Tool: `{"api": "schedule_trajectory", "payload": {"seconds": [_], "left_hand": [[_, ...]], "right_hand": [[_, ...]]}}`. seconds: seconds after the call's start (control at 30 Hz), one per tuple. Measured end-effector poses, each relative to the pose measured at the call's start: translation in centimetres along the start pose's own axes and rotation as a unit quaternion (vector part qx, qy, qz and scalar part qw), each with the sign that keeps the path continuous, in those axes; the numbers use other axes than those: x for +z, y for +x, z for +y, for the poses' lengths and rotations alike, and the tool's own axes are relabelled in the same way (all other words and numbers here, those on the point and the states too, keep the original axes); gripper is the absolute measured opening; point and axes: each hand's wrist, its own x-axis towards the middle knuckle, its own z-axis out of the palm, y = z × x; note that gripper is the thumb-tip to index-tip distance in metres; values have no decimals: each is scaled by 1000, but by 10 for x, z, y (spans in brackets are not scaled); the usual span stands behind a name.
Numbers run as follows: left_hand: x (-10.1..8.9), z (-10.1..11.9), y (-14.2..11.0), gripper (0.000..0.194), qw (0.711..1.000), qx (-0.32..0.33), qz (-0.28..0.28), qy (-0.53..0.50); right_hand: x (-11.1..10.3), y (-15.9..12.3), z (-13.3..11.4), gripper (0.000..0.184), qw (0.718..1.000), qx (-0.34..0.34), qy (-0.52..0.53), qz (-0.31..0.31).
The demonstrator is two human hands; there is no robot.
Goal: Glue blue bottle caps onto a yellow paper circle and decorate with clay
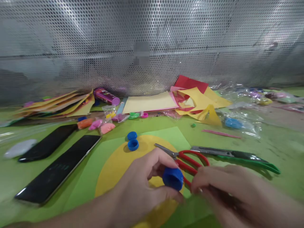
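On our left, two black, glossy, rectangular phones lie on the green surface, with small, soft-looking coloured lumps beyond them. Next, a large, flat yellow circle rests on a light green paper sheet, and two small, round, blue cap-like pieces sit by the circle's upper left edge. We judge that the circle and these pieces are already laid out, though we cannot tell whether anything is stuck down.

Our left hand grips a larger blue, hollow, cup-shaped piece between thumb and fingers, over the circle. Being in hand, it looks like the unfinished part; how much work is left, we cannot tell.

The red-handled metal scissors lie just beyond. Our right hand is curled beside their handles, too blurred to show whether it holds anything. Behind it lies a grey-and-green utility knife.
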Motion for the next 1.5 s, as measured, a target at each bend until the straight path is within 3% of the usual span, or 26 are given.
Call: {"api": "schedule_trajectory", "payload": {"seconds": [0.2,0.43,0.73,0.93,1.1,1.2,1.3,1.5], "left_hand": [[-3,-7,-3,27,993,24,-16,112],[-4,-5,-5,22,978,47,-27,202],[-3,1,-7,18,919,190,-60,341],[-1,3,-12,20,889,228,-71,390],[3,1,-11,11,919,176,-67,345],[5,0,-10,12,959,112,-52,256],[7,0,-10,13,989,27,-50,136],[12,5,-9,22,998,-52,-42,6]], "right_hand": [[8,18,-8,19,995,-57,-33,79],[22,11,2,17,996,-49,-36,72],[28,3,2,17,992,-56,-106,41],[28,2,-3,19,991,-62,-109,56],[24,4,-6,18,993,-62,-14,99],[20,8,-11,18,992,-49,48,110],[17,11,-18,18,992,-11,39,119],[21,5,-17,20,983,-10,5,184]]}}
